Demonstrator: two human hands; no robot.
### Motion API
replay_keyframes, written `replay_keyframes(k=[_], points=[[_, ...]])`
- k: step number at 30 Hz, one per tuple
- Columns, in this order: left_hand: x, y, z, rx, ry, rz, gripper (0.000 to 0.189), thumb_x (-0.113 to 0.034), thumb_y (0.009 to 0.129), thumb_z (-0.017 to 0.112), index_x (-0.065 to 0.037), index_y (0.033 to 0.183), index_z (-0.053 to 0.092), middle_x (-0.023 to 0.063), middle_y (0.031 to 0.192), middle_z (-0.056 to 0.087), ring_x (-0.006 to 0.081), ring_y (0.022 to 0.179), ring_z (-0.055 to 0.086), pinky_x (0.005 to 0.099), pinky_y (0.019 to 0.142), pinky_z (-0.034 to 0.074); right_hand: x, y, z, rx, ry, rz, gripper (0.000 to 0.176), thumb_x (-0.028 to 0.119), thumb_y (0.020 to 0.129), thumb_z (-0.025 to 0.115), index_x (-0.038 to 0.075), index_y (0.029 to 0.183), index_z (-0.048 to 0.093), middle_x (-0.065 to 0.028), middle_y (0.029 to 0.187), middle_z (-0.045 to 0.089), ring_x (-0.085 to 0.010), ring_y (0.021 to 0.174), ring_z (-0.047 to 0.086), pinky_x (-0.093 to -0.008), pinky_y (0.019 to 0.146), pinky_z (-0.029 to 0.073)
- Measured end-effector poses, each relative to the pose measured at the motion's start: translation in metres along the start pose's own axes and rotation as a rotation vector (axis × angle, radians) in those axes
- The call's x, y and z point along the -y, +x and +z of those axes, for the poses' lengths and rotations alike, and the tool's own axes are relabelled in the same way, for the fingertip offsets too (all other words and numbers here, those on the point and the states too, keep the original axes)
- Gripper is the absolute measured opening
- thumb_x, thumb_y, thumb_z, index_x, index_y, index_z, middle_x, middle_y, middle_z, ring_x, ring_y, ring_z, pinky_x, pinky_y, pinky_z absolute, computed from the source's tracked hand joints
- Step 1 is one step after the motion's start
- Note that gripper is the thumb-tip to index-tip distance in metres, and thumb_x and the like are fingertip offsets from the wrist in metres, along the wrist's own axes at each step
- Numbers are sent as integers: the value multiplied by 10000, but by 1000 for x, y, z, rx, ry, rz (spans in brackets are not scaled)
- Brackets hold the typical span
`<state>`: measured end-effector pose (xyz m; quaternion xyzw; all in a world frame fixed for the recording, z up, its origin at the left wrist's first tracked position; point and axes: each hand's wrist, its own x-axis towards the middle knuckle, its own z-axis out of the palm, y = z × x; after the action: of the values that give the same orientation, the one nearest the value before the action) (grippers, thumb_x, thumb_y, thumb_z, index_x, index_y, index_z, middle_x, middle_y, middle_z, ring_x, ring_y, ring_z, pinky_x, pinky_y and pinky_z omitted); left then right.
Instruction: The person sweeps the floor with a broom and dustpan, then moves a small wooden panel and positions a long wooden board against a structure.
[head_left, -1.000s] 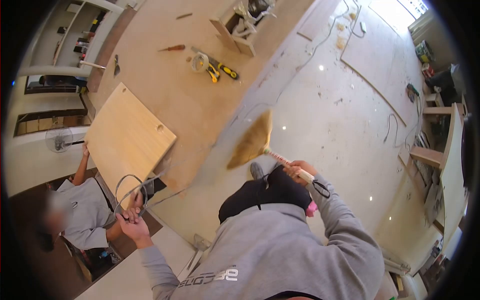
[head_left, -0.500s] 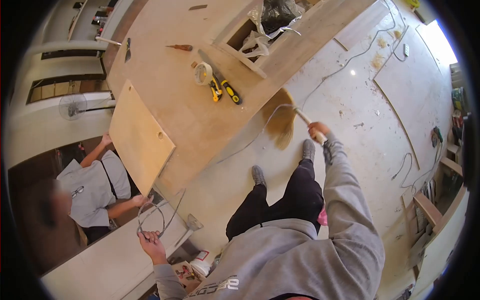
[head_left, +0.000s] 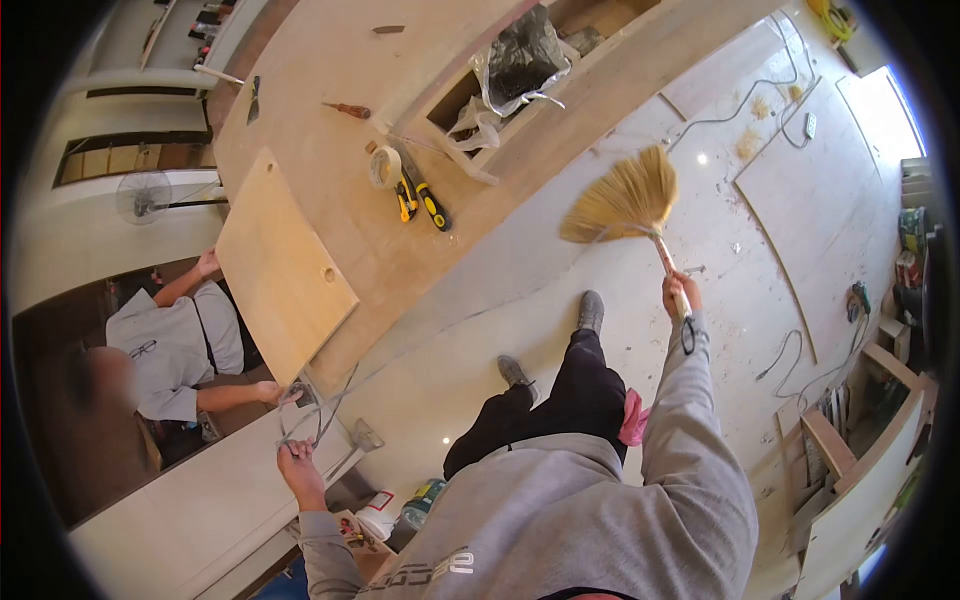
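Note:
My right hand (head_left: 680,293) grips the handle of a straw broom (head_left: 625,200), whose bristles fan out over the dusty floor near the edge of the long wooden board (head_left: 330,150). My left hand (head_left: 297,462) holds a loop of grey cable (head_left: 305,415) at the lower left. Another person's hand (head_left: 272,392) touches the same cable beside a tilted plywood panel (head_left: 285,265). My dark trouser legs and grey shoes stand between the two hands.
On the board lie a tape roll (head_left: 384,166), a yellow-black tool (head_left: 420,198) and a screwdriver (head_left: 346,108). A plastic bag (head_left: 520,65) sits in a wooden box. Cables trail across the floor (head_left: 790,350). Wooden frames (head_left: 850,440) stand at right. A fan (head_left: 143,195) stands far left.
The broom swung from beside the board out to the right and away from it. My left hand with the cable loop stayed low left, the other person's hand still at the cable.

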<state>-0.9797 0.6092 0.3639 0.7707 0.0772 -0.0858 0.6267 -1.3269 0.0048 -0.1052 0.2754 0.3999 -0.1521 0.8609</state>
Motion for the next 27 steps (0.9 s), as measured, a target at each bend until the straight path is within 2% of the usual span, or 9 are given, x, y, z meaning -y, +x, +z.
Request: replay_keyframes(k=[4,6,9,10,12,15,17,21,27], points=[[35,7,-38,106,149,-7,159,-150,907,495,-29,1004,467,72,788,533,187,697,516,409,876,455,-39,-38,-17,-232,-319,-124,133,192,888,476,118,798,412,3,530,414,-109,391,406,-240,326,354],[32,-15,-3,-153,216,-143,372,-95,866,532,10,1195,393,111,888,595,201,778,570,361,841,495,-60,-71,-42,-153,-682,-199,204,286,911,487,151,772,422,2,544,450,-128,405,448,-271,343,376],[48,-25,2,188,450,-81,149,-90,812,592,-22,940,624,26,832,620,134,749,572,269,672,470,-62,-116,-55,16,-740,68,247,330,893,430,153,720,440,8,523,429,-118,392,417,-274,351,383],[39,-28,14,315,663,36,158,-96,803,603,-23,942,622,39,810,626,131,741,567,284,661,472,-74,-131,-38,-157,-353,136,203,269,867,427,135,715,446,13,513,412,-111,398,406,-265,365,391],[41,-31,28,363,621,64,128,-117,796,623,-29,889,620,76,778,626,140,716,572,293,644,471,-78,-142,-31,-43,-691,64,156,201,846,458,99,727,442,15,536,421,-108,447,435,-241,395,407],[58,-30,37,415,759,105,185,-178,783,657,-38,895,610,125,765,629,199,694,603,322,627,474,-114,-158,30,-203,-479,400,122,137,829,457,25,782,464,12,561,445,-86,472,452,-224,450,413],[77,-32,36,457,792,144,258,-242,768,681,-56,923,593,151,771,633,266,700,624,357,624,479,-123,-156,27,378,-1956,-122,111,96,835,471,28,882,545,-22,606,442,-113,534,429,-227,459,362],[78,-30,41,493,707,127,491,-284,748,710,-120,1185,557,148,771,632,285,671,615,356,613,476,-170,-144,65,-224,-739,563,125,130,833,455,28,761,460,21,538,429,-85,452,426,-227,440,393],[97,-16,17,623,702,375,682,-370,701,743,-190,1305,482,158,838,652,301,747,634,391,661,480,-212,-141,71,-332,-809,583,146,155,873,441,33,827,506,16,524,416,-101,435,415,-256,430,397]])
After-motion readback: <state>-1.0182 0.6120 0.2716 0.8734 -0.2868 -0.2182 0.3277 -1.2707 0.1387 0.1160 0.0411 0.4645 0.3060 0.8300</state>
